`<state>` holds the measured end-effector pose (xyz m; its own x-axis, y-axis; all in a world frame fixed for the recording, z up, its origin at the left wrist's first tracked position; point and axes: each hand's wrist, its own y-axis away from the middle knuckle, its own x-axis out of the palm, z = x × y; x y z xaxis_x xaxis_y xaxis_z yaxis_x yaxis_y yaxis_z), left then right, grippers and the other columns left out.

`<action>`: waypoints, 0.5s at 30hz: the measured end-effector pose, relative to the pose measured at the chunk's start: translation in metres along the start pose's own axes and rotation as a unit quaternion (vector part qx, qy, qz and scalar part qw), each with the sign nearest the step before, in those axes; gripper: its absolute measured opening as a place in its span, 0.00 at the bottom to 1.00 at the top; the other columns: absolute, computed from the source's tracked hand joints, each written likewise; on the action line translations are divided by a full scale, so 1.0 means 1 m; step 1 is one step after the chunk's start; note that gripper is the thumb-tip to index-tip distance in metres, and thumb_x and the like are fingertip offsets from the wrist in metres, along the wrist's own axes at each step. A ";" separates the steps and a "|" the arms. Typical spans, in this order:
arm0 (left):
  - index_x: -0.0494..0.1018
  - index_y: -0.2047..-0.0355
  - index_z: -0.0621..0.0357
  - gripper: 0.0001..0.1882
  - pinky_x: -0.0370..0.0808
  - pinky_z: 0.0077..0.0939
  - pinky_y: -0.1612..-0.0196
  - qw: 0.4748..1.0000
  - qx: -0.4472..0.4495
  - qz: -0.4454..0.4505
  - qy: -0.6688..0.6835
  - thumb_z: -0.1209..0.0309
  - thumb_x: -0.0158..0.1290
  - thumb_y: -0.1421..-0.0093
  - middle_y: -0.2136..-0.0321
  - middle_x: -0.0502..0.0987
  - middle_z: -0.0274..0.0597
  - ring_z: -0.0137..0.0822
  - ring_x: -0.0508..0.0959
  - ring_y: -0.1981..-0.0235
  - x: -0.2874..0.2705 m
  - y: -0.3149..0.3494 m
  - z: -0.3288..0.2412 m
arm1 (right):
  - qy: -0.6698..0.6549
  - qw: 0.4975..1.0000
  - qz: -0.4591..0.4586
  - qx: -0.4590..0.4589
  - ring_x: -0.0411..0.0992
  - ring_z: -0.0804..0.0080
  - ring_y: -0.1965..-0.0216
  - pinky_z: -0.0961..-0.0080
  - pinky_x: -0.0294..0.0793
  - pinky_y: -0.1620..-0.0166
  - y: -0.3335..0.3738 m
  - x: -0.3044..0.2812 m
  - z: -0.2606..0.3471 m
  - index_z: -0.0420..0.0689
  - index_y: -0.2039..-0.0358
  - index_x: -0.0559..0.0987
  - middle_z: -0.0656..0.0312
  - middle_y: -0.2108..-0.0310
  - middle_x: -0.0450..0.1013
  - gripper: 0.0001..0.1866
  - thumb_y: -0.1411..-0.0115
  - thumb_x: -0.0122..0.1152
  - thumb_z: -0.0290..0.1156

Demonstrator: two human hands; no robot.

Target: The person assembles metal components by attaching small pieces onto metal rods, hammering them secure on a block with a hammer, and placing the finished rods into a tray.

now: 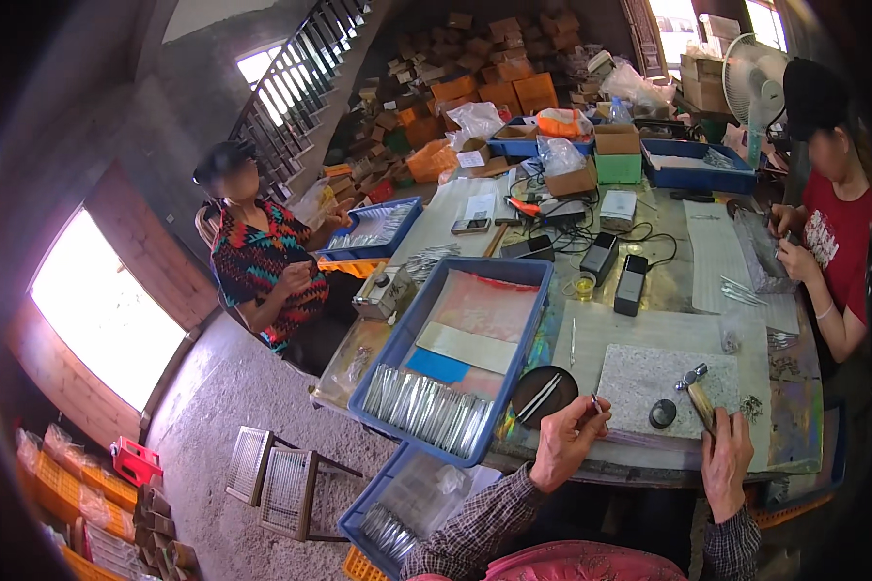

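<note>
- Close to the table's near edge, left hand (564, 441) is pinched shut on a thin metal piece (597, 404), held above the grey stone slab (649, 373).
- Right hand (727, 460) is closed round a small tool with a brass-coloured handle (700, 402), its metal head over the slab.
- Small black round object (662, 413) lies on the slab between the hands.
- Black round dish (543, 395) with thin sticks sits just left of the left hand.
- Blue tray (397, 349) of silvery packets stands further left.
- Two other people sit at the table's far sides.
</note>
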<state>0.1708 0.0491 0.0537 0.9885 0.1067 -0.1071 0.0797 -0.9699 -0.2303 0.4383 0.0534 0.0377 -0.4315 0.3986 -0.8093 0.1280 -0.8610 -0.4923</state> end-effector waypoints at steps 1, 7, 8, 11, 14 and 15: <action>0.74 0.63 0.65 0.04 0.73 0.17 0.68 1.000 0.001 -0.003 -0.007 0.77 0.54 0.37 0.73 0.77 0.34 0.22 0.78 0.72 -0.001 0.001 0.000 | -0.001 1.000 0.001 0.000 0.67 0.47 0.61 0.56 0.69 0.62 0.000 0.001 -0.001 0.36 0.50 0.69 0.48 0.63 0.63 0.23 0.49 0.60 0.17; 0.74 0.63 0.65 0.04 0.73 0.16 0.68 1.000 -0.002 -0.009 -0.005 0.77 0.55 0.37 0.72 0.77 0.33 0.21 0.78 0.72 -0.002 0.007 0.006 | 0.001 1.000 0.004 0.004 0.67 0.47 0.60 0.56 0.69 0.62 0.001 0.000 0.000 0.36 0.51 0.69 0.47 0.62 0.63 0.23 0.50 0.61 0.17; 0.74 0.63 0.65 0.04 0.73 0.16 0.67 1.000 -0.001 -0.009 -0.005 0.77 0.55 0.37 0.72 0.77 0.33 0.21 0.78 0.71 -0.002 0.008 0.006 | 0.001 1.000 0.003 0.003 0.67 0.47 0.60 0.56 0.69 0.62 0.001 0.000 0.000 0.36 0.51 0.69 0.47 0.62 0.63 0.23 0.50 0.61 0.17; 0.74 0.63 0.65 0.04 0.73 0.16 0.67 1.000 -0.006 -0.006 -0.011 0.77 0.55 0.37 0.72 0.77 0.33 0.21 0.77 0.71 -0.003 0.009 0.007 | 0.001 1.000 0.008 0.011 0.67 0.47 0.60 0.55 0.69 0.61 0.000 0.000 0.001 0.36 0.52 0.69 0.47 0.62 0.63 0.23 0.50 0.61 0.17; 0.74 0.63 0.65 0.04 0.73 0.16 0.67 1.000 -0.007 -0.007 -0.005 0.76 0.55 0.37 0.73 0.77 0.33 0.20 0.77 0.71 -0.003 0.010 0.007 | -0.004 1.000 0.004 0.007 0.67 0.47 0.60 0.55 0.69 0.62 0.001 0.001 0.000 0.36 0.52 0.69 0.47 0.62 0.63 0.23 0.50 0.61 0.17; 0.74 0.63 0.65 0.04 0.73 0.16 0.67 1.000 -0.007 -0.006 -0.005 0.76 0.55 0.37 0.73 0.77 0.33 0.20 0.77 0.71 -0.003 0.010 0.007 | -0.004 1.000 0.007 0.009 0.67 0.47 0.60 0.55 0.69 0.62 0.001 0.001 -0.001 0.36 0.51 0.69 0.47 0.63 0.63 0.23 0.50 0.61 0.17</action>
<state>0.1680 0.0407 0.0449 0.9862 0.1213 -0.1131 0.0944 -0.9714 -0.2179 0.4390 0.0533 0.0361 -0.4371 0.3836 -0.8135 0.1185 -0.8720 -0.4749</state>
